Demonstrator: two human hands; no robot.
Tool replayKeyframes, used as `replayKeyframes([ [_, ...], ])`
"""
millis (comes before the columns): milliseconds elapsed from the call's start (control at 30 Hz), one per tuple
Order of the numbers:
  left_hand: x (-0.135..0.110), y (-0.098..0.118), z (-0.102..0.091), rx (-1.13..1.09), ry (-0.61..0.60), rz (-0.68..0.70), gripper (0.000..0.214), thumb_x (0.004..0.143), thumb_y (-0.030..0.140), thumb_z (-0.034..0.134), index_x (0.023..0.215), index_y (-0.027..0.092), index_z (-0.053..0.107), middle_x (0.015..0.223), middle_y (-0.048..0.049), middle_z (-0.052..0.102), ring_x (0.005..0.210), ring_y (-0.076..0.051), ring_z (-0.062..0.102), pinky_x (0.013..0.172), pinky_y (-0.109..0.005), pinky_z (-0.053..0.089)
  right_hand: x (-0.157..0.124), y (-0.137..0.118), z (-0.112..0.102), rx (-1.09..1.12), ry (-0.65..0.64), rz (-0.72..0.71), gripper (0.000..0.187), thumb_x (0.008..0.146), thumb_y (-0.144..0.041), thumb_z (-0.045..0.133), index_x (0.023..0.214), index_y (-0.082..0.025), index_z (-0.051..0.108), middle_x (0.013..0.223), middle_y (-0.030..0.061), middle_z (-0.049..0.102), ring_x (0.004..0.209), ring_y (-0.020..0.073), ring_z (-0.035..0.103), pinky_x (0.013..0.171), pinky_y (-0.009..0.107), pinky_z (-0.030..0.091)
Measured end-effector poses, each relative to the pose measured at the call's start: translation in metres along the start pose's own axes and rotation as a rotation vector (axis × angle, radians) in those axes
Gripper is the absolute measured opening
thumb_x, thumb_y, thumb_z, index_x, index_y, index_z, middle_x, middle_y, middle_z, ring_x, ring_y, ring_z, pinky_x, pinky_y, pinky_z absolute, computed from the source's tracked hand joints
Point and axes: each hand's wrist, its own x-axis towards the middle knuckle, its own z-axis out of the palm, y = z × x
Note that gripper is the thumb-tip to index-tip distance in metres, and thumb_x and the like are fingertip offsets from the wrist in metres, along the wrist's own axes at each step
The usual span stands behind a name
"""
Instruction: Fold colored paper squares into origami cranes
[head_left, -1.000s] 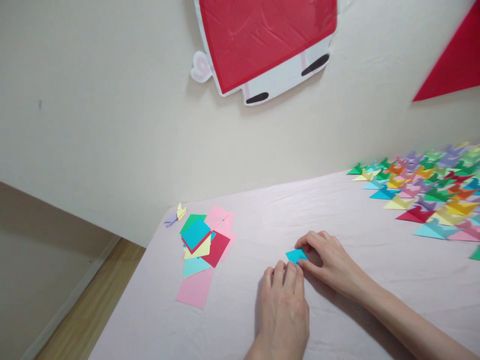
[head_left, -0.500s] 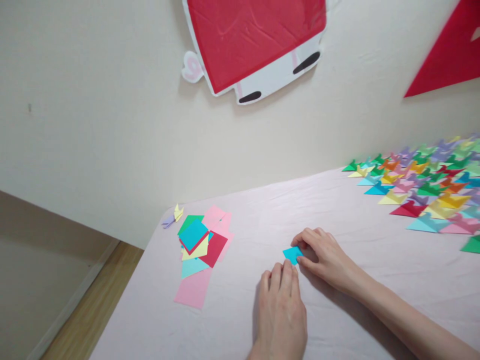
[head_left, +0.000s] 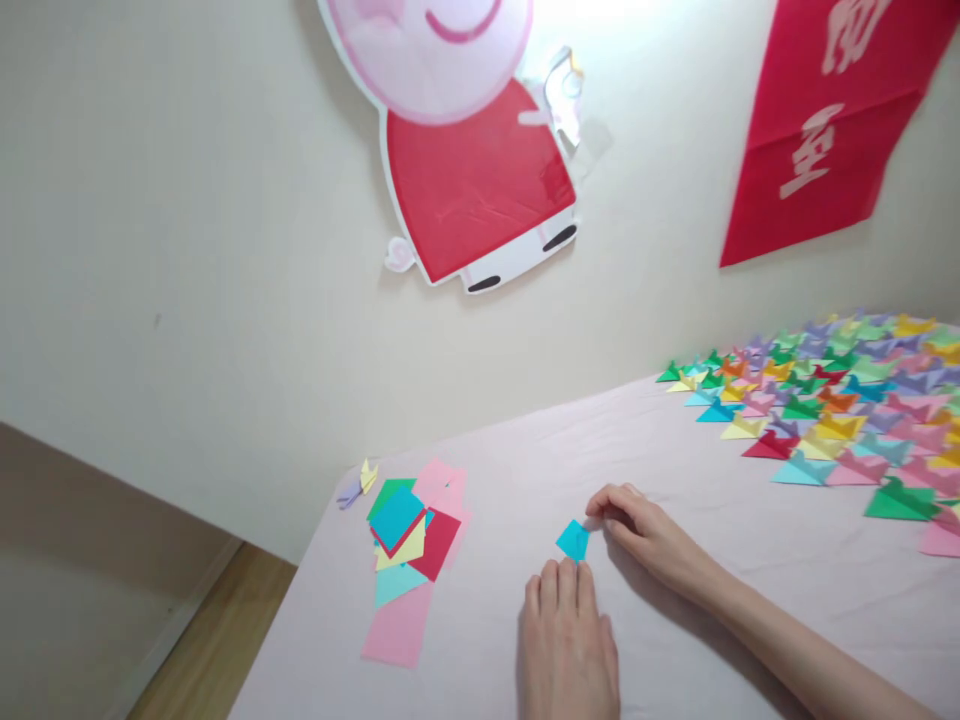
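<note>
A small folded blue paper [head_left: 573, 539] lies on the pale pink tablecloth [head_left: 712, 560]. My left hand [head_left: 566, 640] rests flat just below it, fingers together and stretched out, fingertips touching its near edge. My right hand [head_left: 645, 530] comes in from the right with fingers curled, its fingertips pinching the paper's right corner.
A loose pile of coloured paper squares [head_left: 409, 530] lies to the left, with a tiny yellow and purple folded piece [head_left: 358, 484] behind it. Several rows of folded paper shapes [head_left: 832, 410] cover the far right. The table's left edge drops to a wooden floor [head_left: 202, 640]. A cartoon cutout [head_left: 472, 170] and red banner [head_left: 817, 130] hang on the wall.
The camera tilted up, showing more wall. My right hand slid off the blue paper to its right corner, exposing more of it; my left hand stayed at the near edge.
</note>
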Motion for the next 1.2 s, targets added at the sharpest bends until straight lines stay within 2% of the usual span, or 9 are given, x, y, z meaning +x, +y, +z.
replayKeyframes([
  [100,0.013,0.002,-0.010,-0.065,-0.012,-0.012,0.056,0.083,0.026,0.062,0.137,0.020,0.052,0.134,-0.0128,0.055,0.123,-0.034,0.048,0.100,-0.053,0.045,-0.003,-0.002,0.000,0.013,0.045,-0.023,0.016,0.081,-0.015,0.046,0.085,-0.023,0.059,0.086,0.0032,0.063,0.085,0.0212,0.059,0.080,0.037,0.049],
  [233,0.039,-0.009,-0.029,-0.132,-0.059,0.129,0.076,0.074,0.001,0.050,0.146,0.024,0.040,0.154,-0.0070,0.037,0.140,-0.028,0.033,0.109,-0.050,0.040,-0.004,-0.003,0.003,-0.025,0.145,-0.044,0.010,0.082,-0.017,0.049,0.086,-0.024,0.057,0.088,0.0039,0.063,0.087,0.0223,0.058,0.083,0.038,0.049],
  [333,0.057,-0.023,-0.035,-0.208,-0.133,0.219,0.071,0.072,-0.006,0.043,0.132,0.029,0.054,0.145,-0.0009,0.050,0.135,-0.022,0.040,0.109,-0.045,0.040,-0.003,0.000,0.004,-0.043,0.202,-0.037,0.011,0.082,-0.017,0.049,0.087,-0.023,0.056,0.086,0.0038,0.061,0.085,0.0226,0.058,0.081,0.039,0.049],
  [400,0.063,-0.030,-0.036,-0.260,-0.165,0.212,0.063,0.076,-0.006,0.043,0.124,0.030,0.059,0.133,-0.0006,0.057,0.124,-0.019,0.049,0.103,-0.039,0.044,-0.003,0.001,0.004,-0.057,0.194,-0.058,0.013,0.080,-0.014,0.050,0.087,-0.023,0.055,0.088,0.0039,0.062,0.087,0.0229,0.057,0.082,0.039,0.049],
  [567,0.057,-0.029,-0.036,-0.201,-0.187,0.047,0.036,0.086,0.007,0.053,0.114,0.028,0.063,0.102,-0.0029,0.059,0.096,-0.021,0.055,0.084,-0.034,0.047,-0.005,-0.006,0.002,-0.149,0.092,-0.146,0.018,0.076,-0.008,0.052,0.083,-0.023,0.059,0.089,0.0034,0.063,0.093,0.0229,0.055,0.086,0.040,0.045],
  [700,0.045,-0.025,-0.035,-0.193,-0.122,-0.058,0.033,0.086,0.020,0.064,0.118,0.027,0.061,0.105,-0.0040,0.058,0.098,-0.024,0.054,0.085,-0.039,0.045,-0.006,-0.012,0.002,-0.263,-0.027,-0.193,0.019,0.079,-0.009,0.056,0.083,-0.024,0.066,0.093,0.0039,0.064,0.094,0.0226,0.054,0.086,0.040,0.043],
  [867,0.041,-0.027,-0.034,-0.306,-0.082,0.005,0.032,0.084,0.015,0.067,0.114,0.027,0.060,0.119,-0.0030,0.058,0.110,-0.023,0.051,0.093,-0.038,0.044,-0.005,-0.009,0.004,-0.311,-0.093,-0.175,0.020,0.084,-0.012,0.056,0.081,-0.026,0.070,0.091,0.0032,0.066,0.092,0.0228,0.054,0.083,0.040,0.043],
  [1033,0.044,-0.032,-0.035,-0.372,-0.093,0.070,0.022,0.085,0.010,0.067,0.099,0.025,0.062,0.105,0.0022,0.063,0.101,-0.019,0.053,0.087,-0.034,0.043,-0.003,-0.006,0.005,-0.316,-0.109,-0.156,0.021,0.085,-0.011,0.055,0.081,-0.025,0.071,0.089,0.0034,0.067,0.090,0.0227,0.054,0.083,0.040,0.042],
  [1200,0.046,-0.032,-0.031,-0.360,-0.077,0.055,0.013,0.089,0.009,0.062,0.092,0.022,0.060,0.096,0.0010,0.063,0.093,-0.019,0.053,0.081,-0.033,0.042,-0.002,-0.010,0.003,-0.305,-0.149,-0.121,0.022,0.081,-0.009,0.055,0.083,-0.024,0.071,0.091,0.0034,0.067,0.093,0.0229,0.054,0.085,0.040,0.041],
])
